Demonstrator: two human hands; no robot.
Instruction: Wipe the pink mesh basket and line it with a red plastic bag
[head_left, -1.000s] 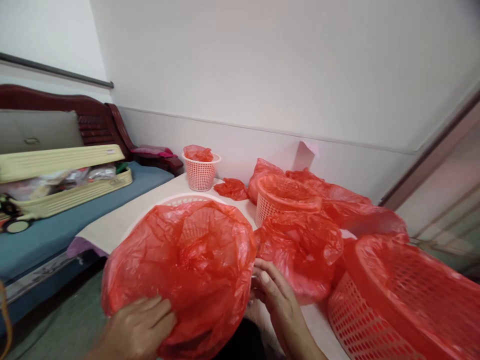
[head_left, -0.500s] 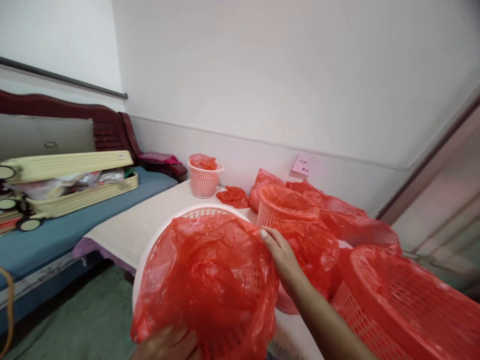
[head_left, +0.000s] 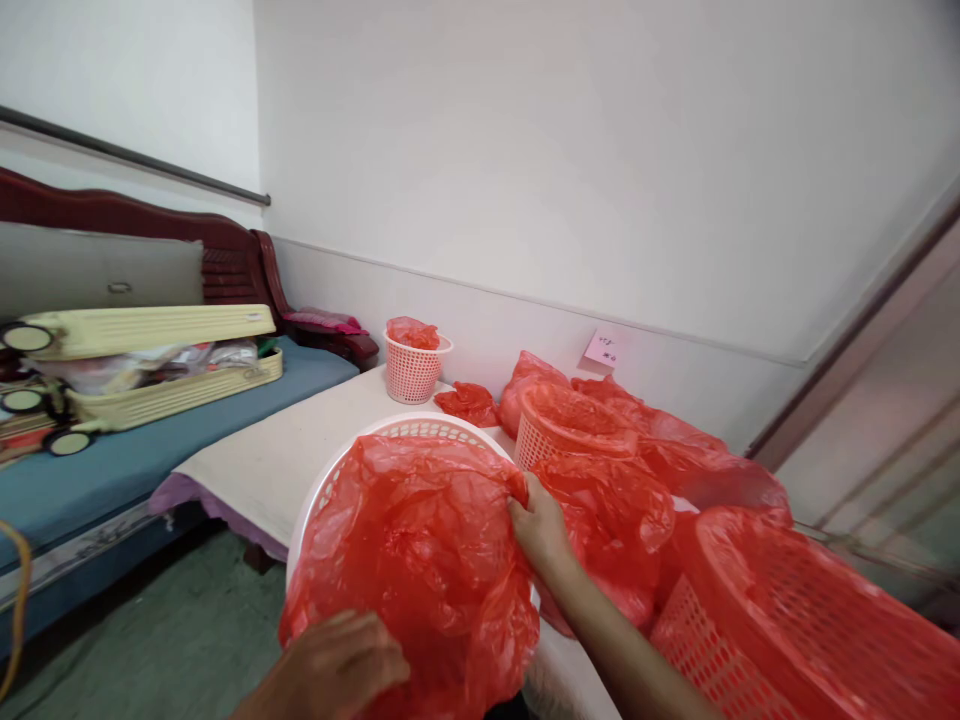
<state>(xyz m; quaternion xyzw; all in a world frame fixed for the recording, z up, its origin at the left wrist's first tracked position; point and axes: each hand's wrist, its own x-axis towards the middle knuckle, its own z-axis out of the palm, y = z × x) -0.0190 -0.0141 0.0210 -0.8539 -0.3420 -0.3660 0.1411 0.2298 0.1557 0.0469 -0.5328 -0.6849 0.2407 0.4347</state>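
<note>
Since half a second ago the right hand [head_left: 536,525] has drawn in from the far rim and now bunches plastic at the right side, while the left hand [head_left: 337,670] has slid higher over the near edge.

A blue bench [head_left: 150,470] runs along the left wall, with a cream case [head_left: 150,365] lying open on it. Beside it stands the table [head_left: 285,450], crowded at the right with a large red basket [head_left: 787,620] and a lined basket [head_left: 570,425] further back. A small basket [head_left: 414,365] stands by the wall and a loose bag [head_left: 469,403] lies just beside it.

At the table's near edge is the white basket [head_left: 405,432], tilted toward the person. A red bag [head_left: 420,540] is draped across its mouth and spills over the near rim.

The right hand is clenched on a fold of the red bag at the right rim. The left hand lies spread on the plastic at the near edge; whether it grips the rim beneath cannot be told.

The film looks thin and slack, so a hard tug from the right hand could tear it or pull it off the far rim, which is bare. The white basket seems to overhang the table, so a slackened left hand could let it tip toward the floor.
</note>
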